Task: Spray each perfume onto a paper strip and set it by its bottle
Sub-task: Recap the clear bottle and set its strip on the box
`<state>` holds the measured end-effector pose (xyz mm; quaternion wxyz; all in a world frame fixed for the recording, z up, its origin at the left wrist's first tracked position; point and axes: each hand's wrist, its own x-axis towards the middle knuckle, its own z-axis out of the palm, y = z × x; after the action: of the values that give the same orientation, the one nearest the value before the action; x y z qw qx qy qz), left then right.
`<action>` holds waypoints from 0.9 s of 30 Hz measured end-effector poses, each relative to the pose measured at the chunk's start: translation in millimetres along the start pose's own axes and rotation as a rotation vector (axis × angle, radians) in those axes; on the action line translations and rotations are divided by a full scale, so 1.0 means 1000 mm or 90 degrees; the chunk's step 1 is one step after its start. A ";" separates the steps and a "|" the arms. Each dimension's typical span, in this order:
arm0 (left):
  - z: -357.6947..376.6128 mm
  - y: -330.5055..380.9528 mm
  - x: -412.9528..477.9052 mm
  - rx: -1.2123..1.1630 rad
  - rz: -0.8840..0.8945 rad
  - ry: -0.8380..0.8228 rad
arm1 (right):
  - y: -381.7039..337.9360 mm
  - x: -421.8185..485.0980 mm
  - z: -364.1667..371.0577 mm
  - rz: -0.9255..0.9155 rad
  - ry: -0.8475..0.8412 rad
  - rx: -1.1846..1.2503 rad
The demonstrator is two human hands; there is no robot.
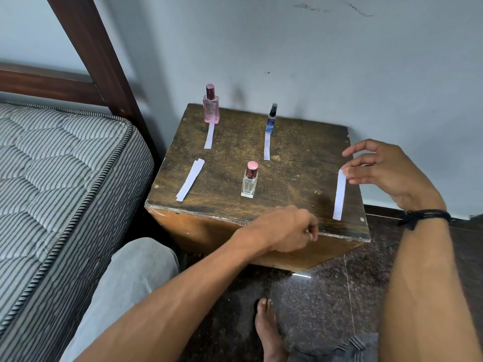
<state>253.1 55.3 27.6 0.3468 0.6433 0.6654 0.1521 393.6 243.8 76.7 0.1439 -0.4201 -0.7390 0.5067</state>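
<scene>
1. Now, the right hand [384, 171] pinches the top end of a paper strip [339, 194], which dangles over the right edge of the wooden table [300, 158], well to the right of the clear bottle [249, 181].
2. That strip looks feather-light and floppy; I'd say it bends at a breath, so the end grip is right, leaving the rest free for spray.
3. The left hand [290, 228] is curled loosely at the table's near edge, in front of the clear bottle; whether it holds anything, I cannot tell.
4. The clear bottle stands capped near the table's front; likely glass, slick and breakable, best taken round its square body.
5. Behind it to the left, the pink bottle [211, 105] has a strip touching its base; behind to the right, the blue bottle [271, 118] likewise.
6. Spare strips [190, 180] lie left of the clear bottle.
7. The tabletop is worn and scuffed; a mattress [52, 178] sits left, a pale wall [339, 61] behind, dark speckled floor [326, 296] below.
</scene>
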 end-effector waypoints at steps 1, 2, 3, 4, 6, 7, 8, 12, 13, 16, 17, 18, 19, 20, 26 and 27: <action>0.001 0.000 0.000 0.015 -0.014 0.042 | 0.002 0.002 0.001 0.004 -0.001 0.000; 0.004 -0.002 0.001 0.037 -0.022 0.095 | 0.004 0.006 0.002 0.005 0.003 -0.001; 0.008 -0.003 0.003 0.065 -0.019 0.148 | 0.006 0.010 0.005 0.006 0.013 -0.001; 0.012 -0.005 0.005 0.103 -0.015 0.186 | 0.010 0.015 0.008 0.005 0.027 0.000; 0.019 -0.008 0.009 0.186 -0.033 0.185 | 0.017 0.026 0.013 -0.004 0.056 -0.001; 0.021 -0.008 0.010 0.214 -0.051 0.156 | 0.021 0.031 0.016 -0.010 0.067 -0.010; 0.022 -0.008 0.012 0.240 -0.065 0.124 | 0.024 0.037 0.017 -0.017 0.075 -0.024; 0.025 -0.009 0.015 0.301 -0.075 0.075 | 0.032 0.056 0.013 -0.046 0.110 -0.075; 0.027 -0.011 0.016 0.311 -0.072 0.075 | 0.033 0.060 0.011 -0.053 0.120 -0.085; 0.029 -0.014 0.017 0.347 -0.063 0.067 | 0.036 0.072 0.006 -0.069 0.138 -0.102; 0.030 -0.014 0.018 0.355 -0.063 0.063 | 0.036 0.076 0.005 -0.073 0.141 -0.107; 0.030 -0.015 0.018 0.360 -0.062 0.055 | 0.037 0.080 0.005 -0.073 0.143 -0.113; 0.030 -0.015 0.018 0.363 -0.060 0.045 | 0.038 0.084 0.006 -0.071 0.144 -0.119; 0.030 -0.015 0.019 0.365 -0.060 0.034 | 0.038 0.087 0.007 -0.069 0.144 -0.123; 0.028 -0.017 0.018 0.367 -0.042 -0.026 | 0.046 0.103 0.011 -0.072 0.179 -0.140; 0.028 -0.018 0.019 0.359 -0.039 -0.038 | 0.046 0.105 0.011 -0.073 0.187 -0.144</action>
<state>259.0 64.2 -8.6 0.1781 0.6981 0.6901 -0.0683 345.4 323.4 9.3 0.2307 -0.4599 -0.7852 0.3446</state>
